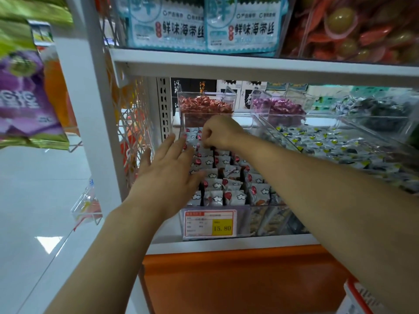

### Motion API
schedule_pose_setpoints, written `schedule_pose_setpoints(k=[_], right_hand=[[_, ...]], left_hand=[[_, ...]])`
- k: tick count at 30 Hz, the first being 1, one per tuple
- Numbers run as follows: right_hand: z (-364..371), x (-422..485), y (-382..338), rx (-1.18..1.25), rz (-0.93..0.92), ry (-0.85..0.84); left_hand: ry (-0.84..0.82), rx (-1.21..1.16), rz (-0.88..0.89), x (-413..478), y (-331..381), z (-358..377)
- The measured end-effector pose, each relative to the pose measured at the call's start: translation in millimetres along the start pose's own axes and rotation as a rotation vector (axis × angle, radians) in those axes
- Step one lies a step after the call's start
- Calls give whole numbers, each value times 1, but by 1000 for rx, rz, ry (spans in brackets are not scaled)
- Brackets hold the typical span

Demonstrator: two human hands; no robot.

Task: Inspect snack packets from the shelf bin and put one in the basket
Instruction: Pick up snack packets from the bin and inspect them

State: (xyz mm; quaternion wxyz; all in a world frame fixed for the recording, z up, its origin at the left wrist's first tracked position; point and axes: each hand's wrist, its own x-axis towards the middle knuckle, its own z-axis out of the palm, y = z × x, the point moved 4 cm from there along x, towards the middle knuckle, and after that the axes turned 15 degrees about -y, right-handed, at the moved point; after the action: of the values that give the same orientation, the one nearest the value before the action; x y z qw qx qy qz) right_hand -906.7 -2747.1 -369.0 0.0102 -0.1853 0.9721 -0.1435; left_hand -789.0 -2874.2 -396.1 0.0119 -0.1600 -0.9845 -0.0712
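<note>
Head view: the snack packets (pixel 229 177), white wrappers printed with a cloud and a red dot, stand in rows inside a clear bin (pixel 260 219) on the lower shelf. Both hands reach into this bin. The left hand (pixel 167 171) lies flat over the bin's left side with its fingers straight and spread, fingertips touching the packets near the left wall and holding nothing. The right hand (pixel 218 132) is at the back of the bin, its fingers curled downward. It seems to pinch the top edge of one packet (pixel 202 145) in the rear rows, though the fingertips hide the exact grip. The right forearm crosses above the bin's right half and covers some rows there.

A red-framed price label (pixel 208 223) with a yellow patch reading 15.80 sits on the bin's front wall. Just to the right of the bin a second clear bin (pixel 340 123) holds small packets (pixel 328 146) with dark and yellow marks. Behind the bin stand a tub of red-wrapped sweets (pixel 205 105) and, further right, a tub of purple-wrapped sweets (pixel 276 107). Above the bin, a white shelf board (pixel 249 69) carries pale blue packs (pixel 204 26) with Chinese lettering. Left of the bin rises a white upright (pixel 90 109), and below it runs an orange panel (pixel 226 279).
</note>
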Motion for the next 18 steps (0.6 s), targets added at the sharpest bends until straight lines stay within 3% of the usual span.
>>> schedule_pose_setpoints(k=[3,9,12,18], right_hand=[[-21,-24,-1,294,-53,109],[-41,-100,15,666,-50,485],[-32,-136,24,847,-57,532],[-15,-171,37,1253,-105,459]], left_hand=[[77,-45,8,-3,3,-5],[476,-199,77,-16,18,-26],[399,-395,122,-16,30,-23],[181,-844,135,-14,43,-12]])
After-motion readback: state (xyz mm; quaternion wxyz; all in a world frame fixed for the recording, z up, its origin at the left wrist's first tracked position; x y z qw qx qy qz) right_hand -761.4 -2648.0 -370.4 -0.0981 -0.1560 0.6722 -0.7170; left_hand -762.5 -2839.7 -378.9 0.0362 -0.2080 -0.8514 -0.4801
